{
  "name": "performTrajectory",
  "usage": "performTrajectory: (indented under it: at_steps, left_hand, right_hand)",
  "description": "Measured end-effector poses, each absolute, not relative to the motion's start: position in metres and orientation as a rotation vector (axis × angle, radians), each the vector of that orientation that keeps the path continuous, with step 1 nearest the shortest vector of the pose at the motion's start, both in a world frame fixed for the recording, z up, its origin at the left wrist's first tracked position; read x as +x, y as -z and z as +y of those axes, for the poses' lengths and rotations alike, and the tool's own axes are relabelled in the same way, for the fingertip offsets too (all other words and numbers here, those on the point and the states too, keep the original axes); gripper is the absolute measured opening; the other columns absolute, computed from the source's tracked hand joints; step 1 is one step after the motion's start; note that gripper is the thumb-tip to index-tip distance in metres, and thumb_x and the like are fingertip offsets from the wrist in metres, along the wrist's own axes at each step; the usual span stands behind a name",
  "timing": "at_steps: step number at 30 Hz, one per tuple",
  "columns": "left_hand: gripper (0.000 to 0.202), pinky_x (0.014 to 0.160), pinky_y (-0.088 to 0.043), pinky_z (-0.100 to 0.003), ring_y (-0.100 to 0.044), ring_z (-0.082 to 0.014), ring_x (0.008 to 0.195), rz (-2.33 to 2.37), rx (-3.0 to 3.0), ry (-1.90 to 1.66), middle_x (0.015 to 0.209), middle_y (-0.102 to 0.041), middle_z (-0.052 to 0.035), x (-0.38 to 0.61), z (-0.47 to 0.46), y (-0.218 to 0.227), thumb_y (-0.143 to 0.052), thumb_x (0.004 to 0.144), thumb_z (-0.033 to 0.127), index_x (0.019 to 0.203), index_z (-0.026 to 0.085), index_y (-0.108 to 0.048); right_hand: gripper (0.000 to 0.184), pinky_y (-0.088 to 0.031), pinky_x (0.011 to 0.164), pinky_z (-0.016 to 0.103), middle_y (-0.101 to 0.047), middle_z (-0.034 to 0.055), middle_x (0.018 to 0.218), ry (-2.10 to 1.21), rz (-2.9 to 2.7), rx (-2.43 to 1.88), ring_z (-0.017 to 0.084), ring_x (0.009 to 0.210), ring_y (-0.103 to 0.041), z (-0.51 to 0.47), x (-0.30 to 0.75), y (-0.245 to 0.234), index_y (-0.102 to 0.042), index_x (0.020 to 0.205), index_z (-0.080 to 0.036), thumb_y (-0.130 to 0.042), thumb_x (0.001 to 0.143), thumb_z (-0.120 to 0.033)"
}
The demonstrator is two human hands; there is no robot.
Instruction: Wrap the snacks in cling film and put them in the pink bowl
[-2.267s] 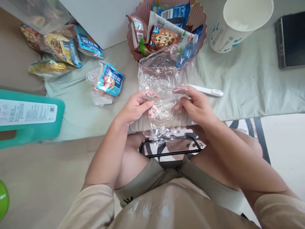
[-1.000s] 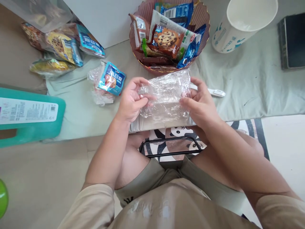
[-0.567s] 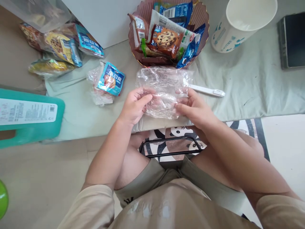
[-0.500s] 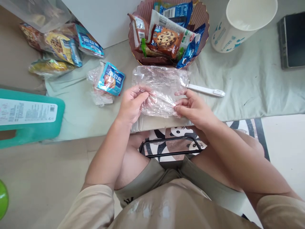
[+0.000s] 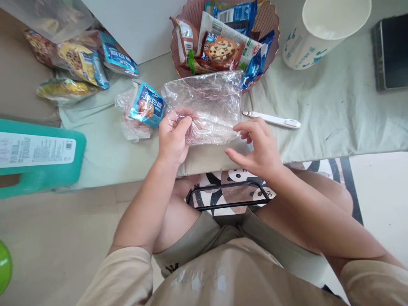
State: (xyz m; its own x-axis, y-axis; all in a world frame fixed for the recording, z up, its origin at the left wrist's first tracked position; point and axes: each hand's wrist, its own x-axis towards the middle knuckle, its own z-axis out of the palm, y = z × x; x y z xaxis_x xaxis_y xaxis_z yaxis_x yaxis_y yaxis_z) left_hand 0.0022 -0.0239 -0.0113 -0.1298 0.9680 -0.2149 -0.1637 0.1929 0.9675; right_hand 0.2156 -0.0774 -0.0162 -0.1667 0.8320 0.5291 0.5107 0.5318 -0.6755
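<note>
A crumpled clear plastic bag lies folded on the pale green cloth just in front of a pink snack basket. My left hand pinches the bag's near left corner with closed fingers. My right hand hovers just right of the bag, fingers apart and holding nothing. A white clip stick lies on the cloth to the right of the bag.
A blue snack packet lies left of the bag, with more packets at the far left. A white paper cup and a dark tablet stand at the right. A teal jug lies at the left edge.
The bag was folded smaller between both hands and shifted left. My right hand has let go of it and drawn back; my left hand still pinches it.
</note>
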Motion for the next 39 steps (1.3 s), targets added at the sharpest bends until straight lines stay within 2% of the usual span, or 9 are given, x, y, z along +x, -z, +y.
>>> performTrajectory:
  at_steps: [5, 11, 15, 18, 20, 24, 29, 34, 39]
  left_hand:
    - [0.015, 0.042, -0.046, -0.017, -0.073, -0.0150, 0.067, 1.273, 0.917, -1.213, 0.080, -0.071, -0.0013, 0.010, -0.028, 0.012, -0.075, 0.076, 0.025, 0.086, 0.021, -0.065]
    - [0.011, 0.035, -0.034, -0.014, -0.059, -0.0061, 0.047, 1.384, 0.793, -1.184, 0.073, -0.071, 0.0017, 0.017, -0.027, 0.005, -0.068, 0.073, 0.013, 0.080, 0.020, -0.063]
    - [0.013, 0.032, -0.025, -0.014, -0.062, -0.0065, 0.050, 1.449, 0.658, -1.149, 0.077, -0.074, 0.0014, 0.019, -0.025, 0.002, -0.065, 0.074, 0.010, 0.082, 0.020, -0.064]
    - [0.011, 0.036, -0.033, -0.015, -0.063, -0.0071, 0.053, 1.402, 0.715, -1.170, 0.080, -0.075, 0.0013, 0.021, -0.028, 0.004, -0.067, 0.076, 0.013, 0.084, 0.021, -0.064]
    - [0.009, 0.044, -0.044, -0.016, -0.061, -0.0068, 0.054, 1.345, 0.832, -1.203, 0.080, -0.074, 0.0019, 0.023, -0.032, 0.007, -0.069, 0.079, 0.017, 0.085, 0.021, -0.065]
    - [0.005, 0.058, -0.055, -0.019, -0.057, -0.0069, 0.057, 1.311, 0.938, -1.283, 0.079, -0.073, 0.0029, 0.030, -0.038, 0.009, -0.069, 0.082, 0.021, 0.085, 0.022, -0.066]
    - [0.008, 0.054, -0.053, -0.018, -0.055, -0.0060, 0.054, 1.353, 0.869, -1.308, 0.080, -0.075, 0.0032, 0.027, -0.035, 0.008, -0.071, 0.080, 0.023, 0.085, 0.023, -0.065]
    - [0.012, 0.033, -0.031, -0.018, -0.062, -0.0073, 0.052, 1.340, 0.797, -1.254, 0.084, -0.076, 0.0026, 0.019, -0.031, 0.007, -0.073, 0.078, 0.025, 0.088, 0.024, -0.065]
    - [0.018, 0.031, -0.028, -0.018, -0.061, -0.0069, 0.050, 1.348, 0.778, -1.251, 0.082, -0.076, 0.0028, 0.010, -0.025, 0.005, -0.077, 0.075, 0.026, 0.089, 0.025, -0.066]
  right_hand:
    - [0.005, -0.048, 0.065, 0.032, -0.053, 0.0014, 0.085, -0.351, -1.746, -1.246, 0.014, 0.072, -0.053, -0.077, 0.211, 0.016, -0.068, 0.093, -0.023, -0.063, 0.090, -0.022]
    - [0.014, -0.046, 0.063, 0.031, -0.058, 0.0014, 0.086, -0.339, -1.607, -1.377, 0.013, 0.070, -0.053, -0.074, 0.215, 0.012, -0.066, 0.088, -0.022, -0.054, 0.087, -0.014]
    - [0.019, -0.045, 0.063, 0.032, -0.058, 0.0016, 0.088, -0.458, -1.603, -1.394, 0.016, 0.075, -0.055, -0.075, 0.215, 0.011, -0.061, 0.100, -0.024, -0.058, 0.083, -0.018]
    - [0.034, -0.049, 0.070, 0.036, -0.059, 0.0029, 0.094, -0.527, -1.632, -1.414, 0.019, 0.081, -0.055, -0.076, 0.212, 0.013, -0.057, 0.107, -0.025, -0.072, 0.077, -0.031]
    - [0.034, -0.050, 0.072, 0.037, -0.058, 0.0029, 0.095, -0.512, -1.614, -1.472, 0.019, 0.081, -0.053, -0.074, 0.210, 0.016, -0.056, 0.104, -0.025, -0.074, 0.076, -0.033]
    - [0.011, -0.047, 0.071, 0.036, -0.051, 0.0010, 0.082, -0.446, -1.585, -1.474, 0.017, 0.074, -0.051, -0.071, 0.210, 0.017, -0.055, 0.083, -0.024, -0.059, 0.079, -0.015]
    - [0.019, -0.045, 0.067, 0.035, -0.050, 0.0015, 0.078, -0.322, -1.556, -1.288, 0.015, 0.068, -0.051, -0.072, 0.214, 0.011, -0.060, 0.078, -0.023, -0.052, 0.081, -0.006]
    - [0.014, -0.044, 0.062, 0.036, -0.050, 0.0020, 0.072, -0.259, -1.650, -1.288, 0.017, 0.062, -0.049, -0.074, 0.217, 0.011, -0.069, 0.086, -0.027, -0.058, 0.086, -0.019]
    - [0.014, -0.046, 0.060, 0.036, -0.049, 0.0004, 0.067, -0.439, -1.785, -1.158, 0.017, 0.059, -0.046, -0.072, 0.223, 0.010, -0.068, 0.098, -0.029, -0.061, 0.087, -0.035]
